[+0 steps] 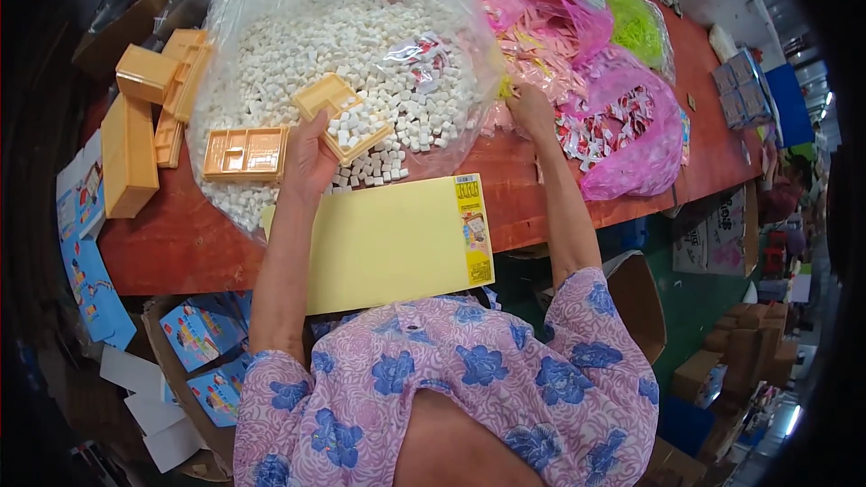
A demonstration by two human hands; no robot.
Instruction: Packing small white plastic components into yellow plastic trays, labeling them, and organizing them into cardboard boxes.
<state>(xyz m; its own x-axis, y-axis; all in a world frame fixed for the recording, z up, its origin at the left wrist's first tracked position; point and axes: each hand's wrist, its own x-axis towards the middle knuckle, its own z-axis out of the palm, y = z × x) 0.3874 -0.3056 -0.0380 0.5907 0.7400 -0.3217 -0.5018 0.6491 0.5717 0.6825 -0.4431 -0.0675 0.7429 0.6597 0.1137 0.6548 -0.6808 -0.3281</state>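
My left hand (311,155) is closed on the edge of a tan plastic compartment tray (322,96), tilted above a heap of small white cubes (298,50). Several white cubes lie in the tray's lower section. The heap rests in a large clear plastic bag (456,155). Over to the right, my right hand (530,111) reaches to the edge of a pile of pale pink strips (544,59). Its fingers are drawn together beside a small yellow piece (505,87); what they hold is too small to make out. Another tan tray (244,155) sits on the cubes, left of my left hand.
Stacked tan trays (129,155) stand at the table's left end. A pale yellow card sheet (388,239) lies along the front edge of the red table (203,257). A pink bag (645,158) holds small red-and-white packets, with green strips (634,25) behind. Cartons (203,334) stand below.
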